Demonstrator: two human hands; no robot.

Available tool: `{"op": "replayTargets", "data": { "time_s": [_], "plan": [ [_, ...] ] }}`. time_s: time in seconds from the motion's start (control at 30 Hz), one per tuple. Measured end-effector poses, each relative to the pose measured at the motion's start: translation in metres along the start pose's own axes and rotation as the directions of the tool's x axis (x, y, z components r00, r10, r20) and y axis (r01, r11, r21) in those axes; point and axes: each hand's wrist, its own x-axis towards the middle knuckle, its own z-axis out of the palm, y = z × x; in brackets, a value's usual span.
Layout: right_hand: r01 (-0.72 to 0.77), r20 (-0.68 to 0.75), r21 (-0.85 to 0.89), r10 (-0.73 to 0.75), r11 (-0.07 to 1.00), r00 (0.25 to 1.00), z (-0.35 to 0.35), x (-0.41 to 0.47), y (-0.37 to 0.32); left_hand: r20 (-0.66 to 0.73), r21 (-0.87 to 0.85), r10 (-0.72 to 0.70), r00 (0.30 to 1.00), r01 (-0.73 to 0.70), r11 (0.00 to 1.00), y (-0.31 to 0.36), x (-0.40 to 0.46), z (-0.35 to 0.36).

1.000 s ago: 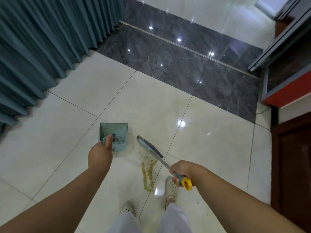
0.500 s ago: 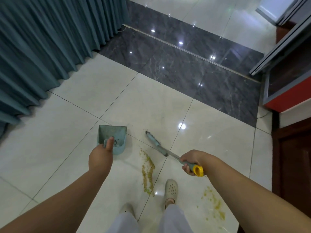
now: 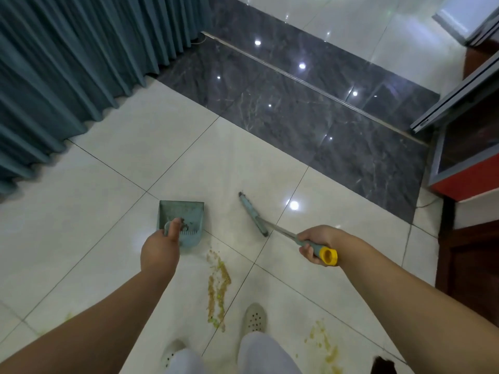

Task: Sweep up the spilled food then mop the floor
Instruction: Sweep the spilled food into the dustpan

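Teal curtain [image 3: 67, 76], red cabinet [image 3: 464, 182], wooden door [image 3: 472, 265]

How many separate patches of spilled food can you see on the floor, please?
2: one streak between the dustpan and the shoes, one smear at lower right. A faint trace at the lower left may be more.

dustpan [image 3: 186, 221] pale teal. brush [image 3: 253, 214] teal, handle end yellow. spilled food [image 3: 218, 286] tan with green flecks. floor tiles [image 3: 113, 206] glossy cream; marble strip [image 3: 310, 117] dark grey, white-veined. curtain [image 3: 67, 63] teal.
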Motion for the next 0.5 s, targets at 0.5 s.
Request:
{"op": "replayTargets", "data": {
  "time_s": [0.5],
  "plan": [
    [0.113, -0.067, -0.095, -0.12, 0.989, 0.991, -0.037, 0.044, -0.121, -0.098, -0.322, -0.234, 0.967, 0.192, 0.927, 0.029, -0.011, 0.048]
  ]
}}
